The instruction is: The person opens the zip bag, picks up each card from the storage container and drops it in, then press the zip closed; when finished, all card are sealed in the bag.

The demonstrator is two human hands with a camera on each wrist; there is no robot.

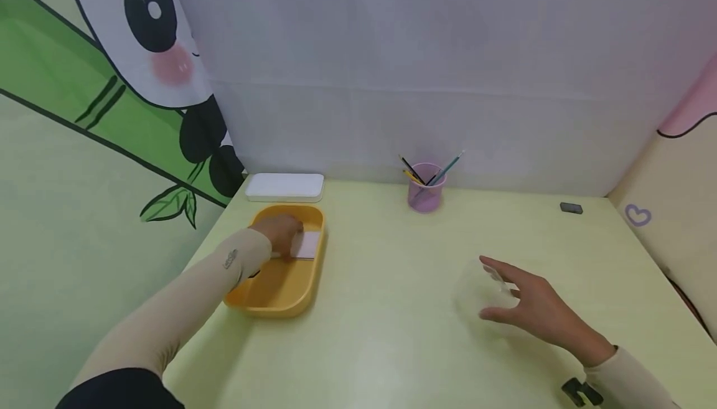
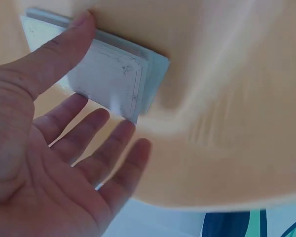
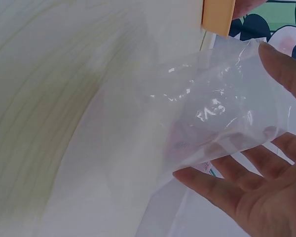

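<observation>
On the worktop [image 1: 381, 334], right of the tray [image 1: 305, 294], the right hand [image 1: 540, 309] holds a clear bag [image 1: 482, 294] between spread fingers [image 3: 222, 185]. Inside the tray, the left hand [image 1: 280, 231] touches cards [image 2: 113, 79], thumb on top, fingers [image 2: 96, 126] straight beside them.

The right hand [image 3: 256, 182] is holding a clear plastic bag [image 3: 207, 113] between thumb and fingers above the pale worktop [image 3: 54, 98].

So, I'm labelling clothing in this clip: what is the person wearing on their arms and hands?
Both hands are bare. Each arm wears a close-fitting beige sleeve to the wrist; the left sleeve has a small grey marking near the wrist. A black device sits at the right sleeve.
</observation>
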